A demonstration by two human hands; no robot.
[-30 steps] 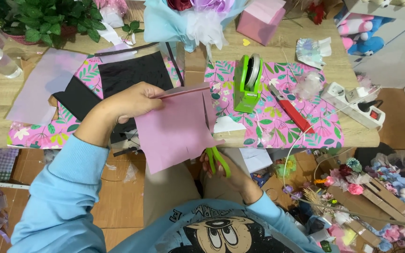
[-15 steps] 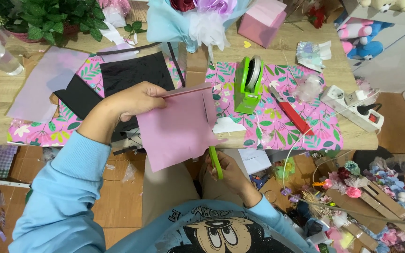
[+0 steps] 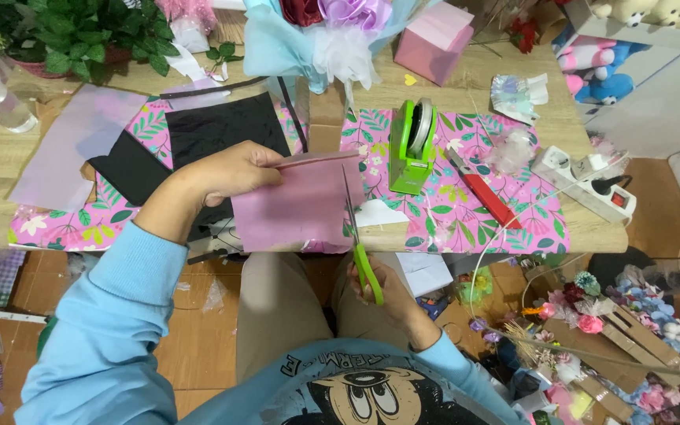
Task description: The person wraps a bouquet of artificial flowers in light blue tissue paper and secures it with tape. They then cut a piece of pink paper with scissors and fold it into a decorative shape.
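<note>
Pink paper sheet (image 3: 297, 206), thin and matte, held above the near edge of the worktop (image 3: 592, 232), clear of the surface so blades can pass through it. Left hand (image 3: 234, 171) pinches the sheet's top edge, grip closed on the paper to keep it taut. Right hand (image 3: 387, 287) holds green-handled scissors (image 3: 360, 236), grip closed round the handles, slim blades running up the sheet's right side. Beyond: glossy green tape dispenser (image 3: 411, 145) on a floral patterned mat (image 3: 466, 197), black paper sheets (image 3: 222, 130), red cutter (image 3: 485, 197), white power strip (image 3: 588, 181)
</note>
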